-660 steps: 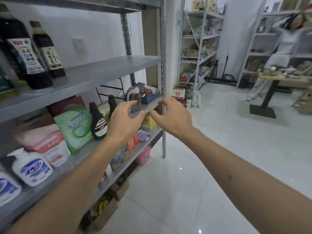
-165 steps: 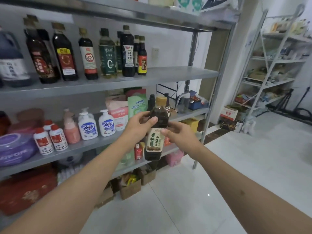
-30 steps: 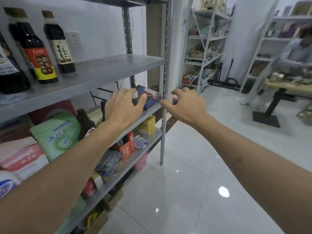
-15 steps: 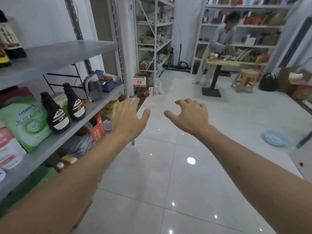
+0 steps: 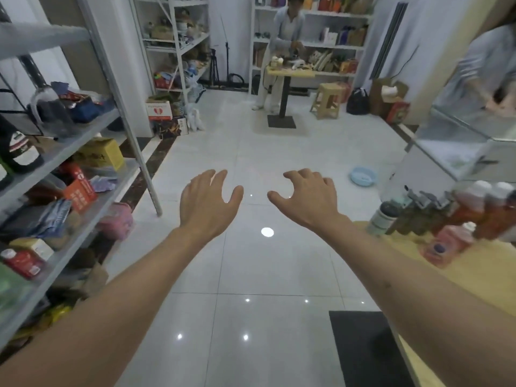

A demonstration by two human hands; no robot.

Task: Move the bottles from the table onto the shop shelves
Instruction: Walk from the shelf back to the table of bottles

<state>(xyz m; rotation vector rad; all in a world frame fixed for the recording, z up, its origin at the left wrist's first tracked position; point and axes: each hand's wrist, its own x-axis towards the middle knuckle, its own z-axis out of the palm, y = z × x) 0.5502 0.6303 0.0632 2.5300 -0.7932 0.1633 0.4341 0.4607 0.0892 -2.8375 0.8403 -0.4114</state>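
Two bare hands hang out in front over the white tiled floor (image 5: 251,275), both holding nothing. The left hand (image 5: 208,205) has its fingers straight and loosely spread, thumb out to the side. The right hand (image 5: 305,201) has its fingers bent loosely downward, claw-like, around no object. A gap of floor shows between the two thumbs.

The bottles (image 5: 458,213) stand in a blurred cluster at the far left corner of the wooden table (image 5: 474,275), at the right of the view: two tall orange-red ones with white caps, several dark ones, a pale one with a dark cap nearest the table's left edge, and a small pink one just in front of them. The right hand is well apart from them, to their left.

The shop shelves (image 5: 83,129) run along the left side, their front edges angled toward the middle of the floor. The middle level carries a dark bottle (image 5: 19,152) near its front edge and a clear jug (image 5: 51,110) further along; boxes and packets fill the lower levels.

Between the shelf fronts and the table's left edge lies a wide strip of bare tile. A dark mat (image 5: 365,350) lies against the table's near side, and a blue basin (image 5: 363,175) sits on the floor beyond the right hand.
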